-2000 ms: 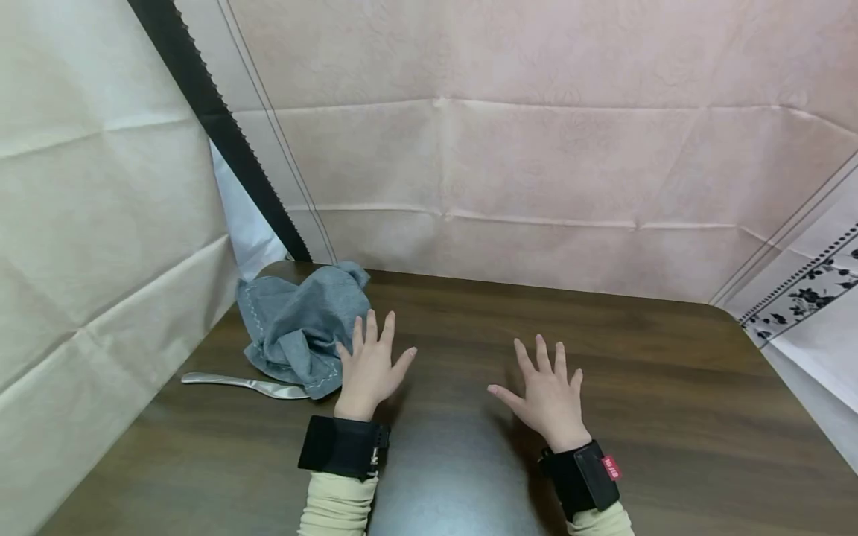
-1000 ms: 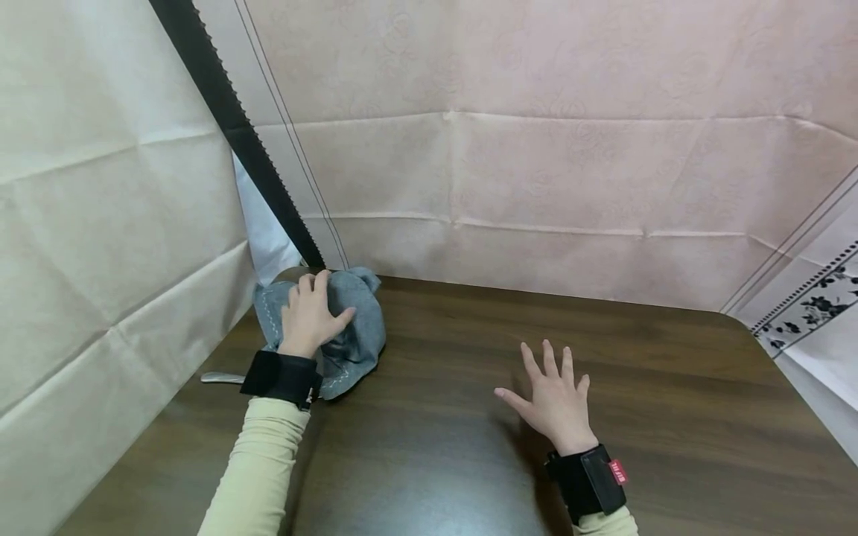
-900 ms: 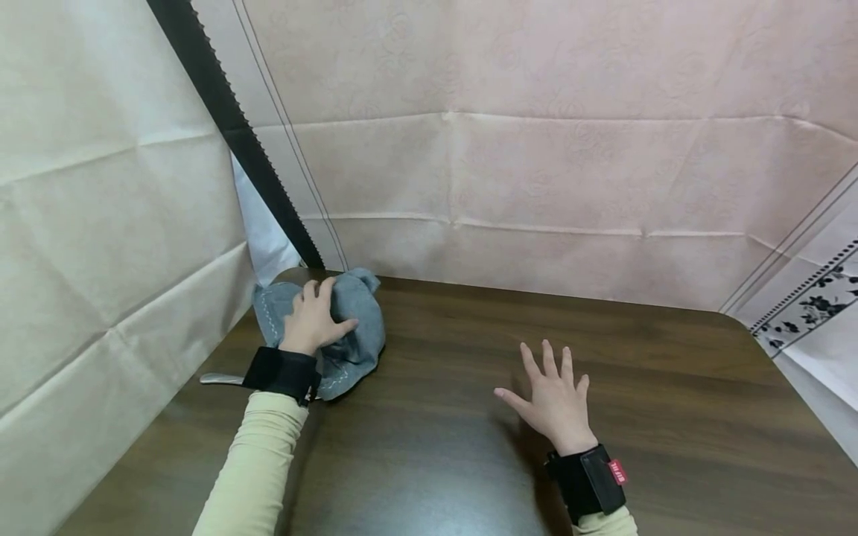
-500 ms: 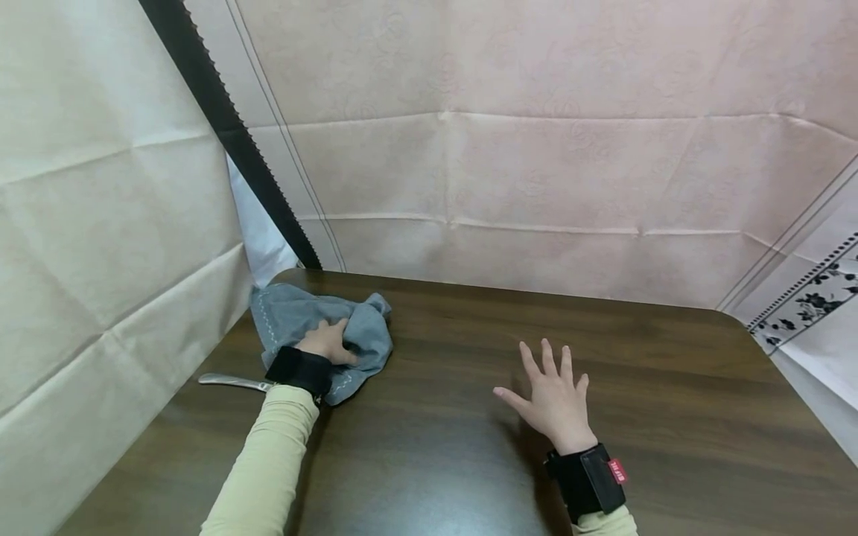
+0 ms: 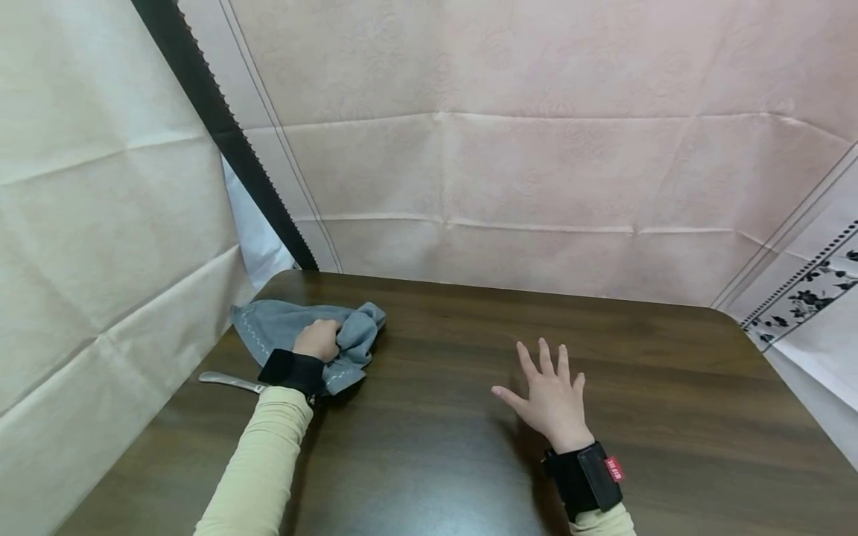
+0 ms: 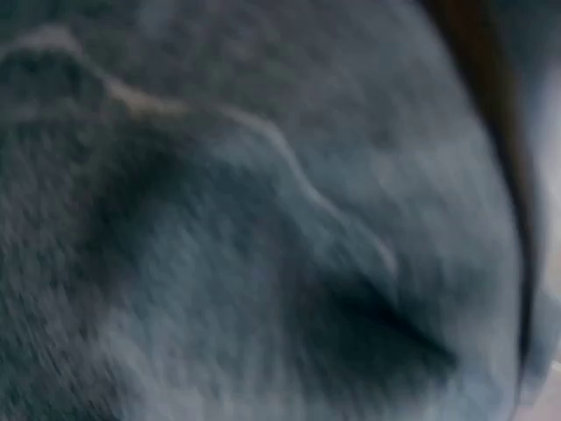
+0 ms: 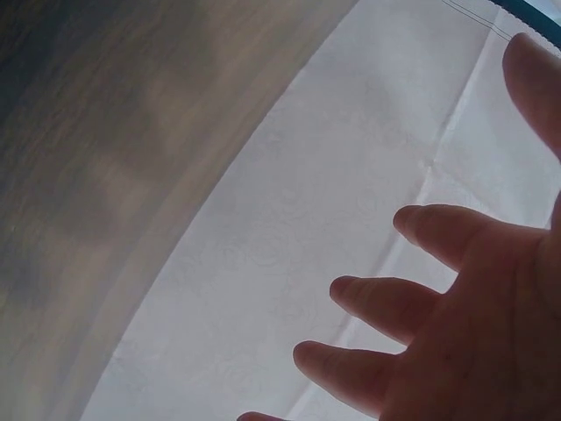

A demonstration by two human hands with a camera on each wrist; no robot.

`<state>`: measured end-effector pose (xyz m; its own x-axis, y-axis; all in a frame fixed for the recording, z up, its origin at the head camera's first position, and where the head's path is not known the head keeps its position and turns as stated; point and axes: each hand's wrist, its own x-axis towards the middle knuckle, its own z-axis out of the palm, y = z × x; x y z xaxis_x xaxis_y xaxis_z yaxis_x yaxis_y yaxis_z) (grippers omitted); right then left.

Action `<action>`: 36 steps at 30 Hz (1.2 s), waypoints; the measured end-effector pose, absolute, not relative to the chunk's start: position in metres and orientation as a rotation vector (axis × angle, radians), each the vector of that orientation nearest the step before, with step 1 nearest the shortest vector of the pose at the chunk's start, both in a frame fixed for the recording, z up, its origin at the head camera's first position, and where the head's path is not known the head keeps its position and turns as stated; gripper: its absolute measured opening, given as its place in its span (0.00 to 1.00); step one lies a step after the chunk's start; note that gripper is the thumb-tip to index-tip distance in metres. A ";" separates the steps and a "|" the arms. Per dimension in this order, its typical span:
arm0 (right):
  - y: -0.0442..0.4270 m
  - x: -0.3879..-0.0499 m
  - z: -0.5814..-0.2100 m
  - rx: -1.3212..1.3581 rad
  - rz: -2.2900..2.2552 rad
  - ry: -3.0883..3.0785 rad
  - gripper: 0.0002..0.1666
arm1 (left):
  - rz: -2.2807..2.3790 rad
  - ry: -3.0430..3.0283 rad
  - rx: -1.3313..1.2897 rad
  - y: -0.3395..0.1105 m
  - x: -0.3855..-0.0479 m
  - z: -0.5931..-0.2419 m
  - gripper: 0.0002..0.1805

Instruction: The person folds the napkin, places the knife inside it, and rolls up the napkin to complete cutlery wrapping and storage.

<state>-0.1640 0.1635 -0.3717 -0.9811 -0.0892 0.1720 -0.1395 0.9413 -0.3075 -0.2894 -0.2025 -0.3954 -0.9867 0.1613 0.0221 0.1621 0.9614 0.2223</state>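
Note:
At the table's left side my left hand [image 5: 318, 340] grips a crumpled blue-grey cloth [image 5: 358, 335] with light stitching along its edge. The fingers are curled into the folds, and their tips are hidden. Blurred fabric [image 6: 219, 263] fills nearly all of the left wrist view. A silver table knife or similar utensil [image 5: 228, 381] sticks out from behind the left wristband, its other end covered. My right hand [image 5: 551, 402] is held over the table with its fingers spread straight, holding nothing; the right wrist view also shows this palm [image 7: 491, 324].
The dark wooden table [image 5: 429, 447] has rounded far corners. A pale cloth wall [image 5: 536, 171] rises behind it, and another cream sheet [image 5: 121, 260] hangs along the left edge. White fabric with a dark floral band [image 5: 804, 298] lies beyond the right edge.
My left hand has moved left onto the cloth and gone from spread fingers to gripping it. The cloth has been bunched and lies flatter. My right hand stays nearly still.

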 end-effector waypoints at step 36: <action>0.014 -0.258 -0.364 0.889 0.364 -3.058 0.47 | -0.452 -3.074 -0.172 -0.148 -0.283 -0.402 0.24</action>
